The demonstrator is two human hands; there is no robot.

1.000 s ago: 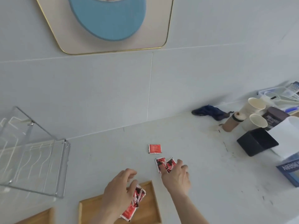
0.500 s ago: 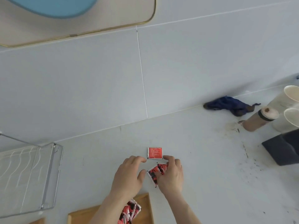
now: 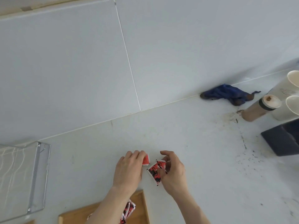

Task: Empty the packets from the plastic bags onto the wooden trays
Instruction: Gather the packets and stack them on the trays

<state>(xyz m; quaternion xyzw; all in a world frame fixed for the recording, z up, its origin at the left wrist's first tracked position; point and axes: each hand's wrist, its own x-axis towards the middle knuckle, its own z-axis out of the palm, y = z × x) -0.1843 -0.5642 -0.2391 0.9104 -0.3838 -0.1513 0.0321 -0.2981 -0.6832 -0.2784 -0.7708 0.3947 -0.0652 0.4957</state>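
On the white counter my left hand (image 3: 129, 170) pinches a small red packet (image 3: 146, 160) at its fingertips. Beside it my right hand (image 3: 174, 172) grips two red-and-black packets (image 3: 155, 172) that overlap each other and still touch the counter. A wooden tray (image 3: 140, 206) lies at the bottom edge under my left forearm, with several more red packets (image 3: 127, 212) partly hidden on it. No plastic bag is in view.
A clear acrylic rack (image 3: 32, 180) stands at the left. At the right are a crumpled blue cloth (image 3: 229, 94), a brown cup with a lid (image 3: 258, 109), white paper cups (image 3: 289, 107) and a black box (image 3: 284, 139). Dark crumbs dot the counter there.
The view tilted down and in. My left hand left the tray, reached forward and took hold of the lone red packet. My right hand gathered the two packets into its fingers.
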